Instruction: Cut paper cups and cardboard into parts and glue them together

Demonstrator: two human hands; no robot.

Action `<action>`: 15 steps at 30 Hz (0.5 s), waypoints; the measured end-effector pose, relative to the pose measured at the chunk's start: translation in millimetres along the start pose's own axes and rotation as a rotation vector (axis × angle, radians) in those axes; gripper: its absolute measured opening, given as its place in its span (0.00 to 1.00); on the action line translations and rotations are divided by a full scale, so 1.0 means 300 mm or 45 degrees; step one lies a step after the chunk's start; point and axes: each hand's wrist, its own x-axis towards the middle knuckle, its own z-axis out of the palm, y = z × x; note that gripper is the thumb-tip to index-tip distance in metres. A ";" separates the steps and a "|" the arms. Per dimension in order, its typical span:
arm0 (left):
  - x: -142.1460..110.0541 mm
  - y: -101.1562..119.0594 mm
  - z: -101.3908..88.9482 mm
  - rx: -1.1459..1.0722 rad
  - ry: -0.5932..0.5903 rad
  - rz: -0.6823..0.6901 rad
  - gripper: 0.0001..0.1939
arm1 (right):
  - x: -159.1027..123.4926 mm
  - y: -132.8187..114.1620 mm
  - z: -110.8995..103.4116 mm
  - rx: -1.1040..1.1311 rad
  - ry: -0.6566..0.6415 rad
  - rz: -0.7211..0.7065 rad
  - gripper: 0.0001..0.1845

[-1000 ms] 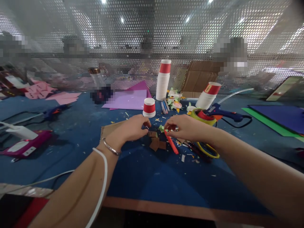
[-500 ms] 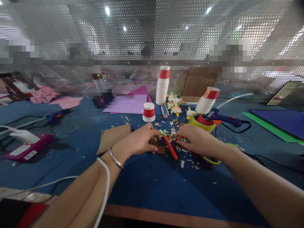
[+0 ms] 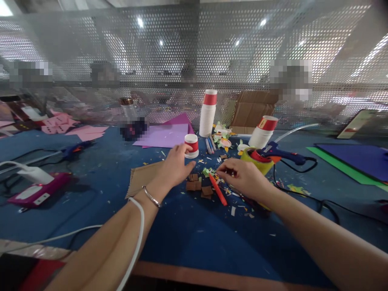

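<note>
My left hand (image 3: 177, 165) reaches over the table with thumb and fingers apart. Its fingertips are at the near left side of an upside-down red and white paper cup (image 3: 191, 150); I cannot tell whether they touch it. My right hand (image 3: 242, 176) hovers by the paper scraps, its thumb and fingertips drawn together; anything between them is too small to make out. Just left of that hand lies an orange-red pen (image 3: 218, 190). Several small brown cardboard pieces (image 3: 193, 186) sit between the hands. Brown corrugated cardboard (image 3: 142, 180) lies partly behind my left wrist.
A yellow tape roll (image 3: 257, 159) with a blue glue gun (image 3: 285, 152) on it stands beside my right hand. Behind are a tall cup stack (image 3: 207, 117), a shorter stack (image 3: 263, 131), markers (image 3: 209, 145) and purple paper (image 3: 163, 135). A white cable (image 3: 138, 226) crosses my left forearm.
My left hand has left the brown pieces and moved forward to the single cup, its fingers spreading. My right hand has shifted slightly left and forward, toward the pen's far end.
</note>
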 end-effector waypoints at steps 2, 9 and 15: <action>0.025 -0.037 0.025 0.000 0.160 -0.069 0.22 | -0.005 0.007 -0.024 -0.006 0.040 0.009 0.10; 0.142 -0.094 0.052 0.002 0.131 -0.211 0.34 | -0.037 0.056 -0.086 -0.019 0.077 0.119 0.13; 0.229 -0.092 0.098 0.011 0.018 -0.357 0.35 | -0.042 0.047 -0.078 -0.005 0.044 0.009 0.13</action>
